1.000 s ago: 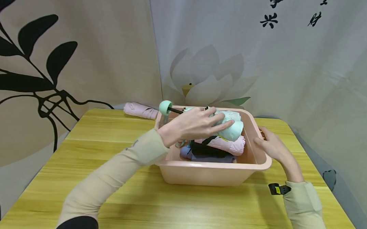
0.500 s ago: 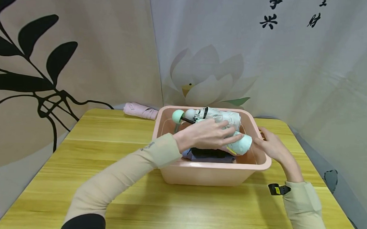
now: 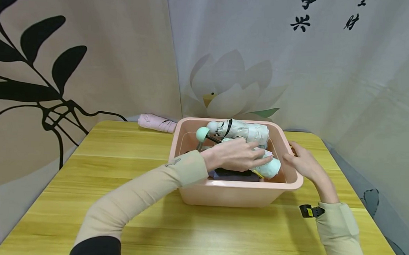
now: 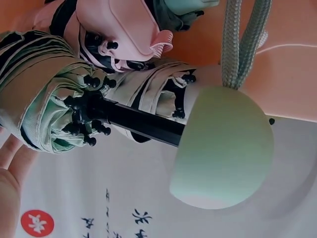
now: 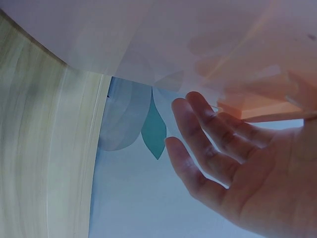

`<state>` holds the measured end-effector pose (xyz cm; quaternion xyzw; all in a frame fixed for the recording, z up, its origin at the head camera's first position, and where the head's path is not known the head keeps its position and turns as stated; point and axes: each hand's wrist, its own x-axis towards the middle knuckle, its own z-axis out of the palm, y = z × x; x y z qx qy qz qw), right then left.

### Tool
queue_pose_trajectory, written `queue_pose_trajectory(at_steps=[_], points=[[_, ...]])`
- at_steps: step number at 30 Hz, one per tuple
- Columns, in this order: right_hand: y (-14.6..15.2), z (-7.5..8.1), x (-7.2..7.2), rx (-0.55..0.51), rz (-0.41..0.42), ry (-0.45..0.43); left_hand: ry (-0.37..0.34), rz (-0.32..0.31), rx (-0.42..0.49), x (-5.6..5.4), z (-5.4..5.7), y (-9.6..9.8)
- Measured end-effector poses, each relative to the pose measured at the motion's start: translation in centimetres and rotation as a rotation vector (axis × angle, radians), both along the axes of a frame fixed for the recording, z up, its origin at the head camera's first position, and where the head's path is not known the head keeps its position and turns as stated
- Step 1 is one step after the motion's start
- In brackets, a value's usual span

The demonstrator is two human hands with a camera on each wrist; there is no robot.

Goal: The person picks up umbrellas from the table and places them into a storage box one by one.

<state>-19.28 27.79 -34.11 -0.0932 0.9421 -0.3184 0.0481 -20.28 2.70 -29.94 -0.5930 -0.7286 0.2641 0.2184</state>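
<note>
In the head view my left hand (image 3: 237, 155) grips a folded mint-green umbrella (image 3: 269, 168) from above, inside a pink plastic bin (image 3: 239, 184). Its rounded mint handle (image 4: 223, 148) and short black shaft fill the left wrist view, where a few fingers show at the left edge. Right behind it in the bin lies a pale grey-white folded umbrella (image 3: 250, 131). A pink folded umbrella (image 4: 116, 27) and a dark bundle (image 3: 234, 175) lie beside it, partly hidden. My right hand (image 3: 302, 160) rests at the bin's right rim, fingers loosely extended along the outer wall.
A lilac folded umbrella (image 3: 156, 123) lies at the table's back edge, left of the bin. The wooden table (image 3: 241, 235) reaches out in front. A printed curtain (image 3: 357, 81) hangs close behind it.
My left hand has moved right and towards the front of the bin, carrying the mint umbrella lower. The grey-white umbrella behind it has come into fuller view. My right hand stays at the rim.
</note>
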Motion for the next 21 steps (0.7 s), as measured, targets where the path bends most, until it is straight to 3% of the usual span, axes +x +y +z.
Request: queue_pose_trajectory(at_steps=[13, 21], points=[[-0.05, 0.05, 0.08, 0.01, -0.008, -0.009, -0.029, 0.006, -0.022, -0.19, -0.28, 0.46], [0.0, -0.01, 0.07, 0.005, -0.011, -0.001, -0.049, -0.079, -0.029, -0.13, -0.47, 0.52]])
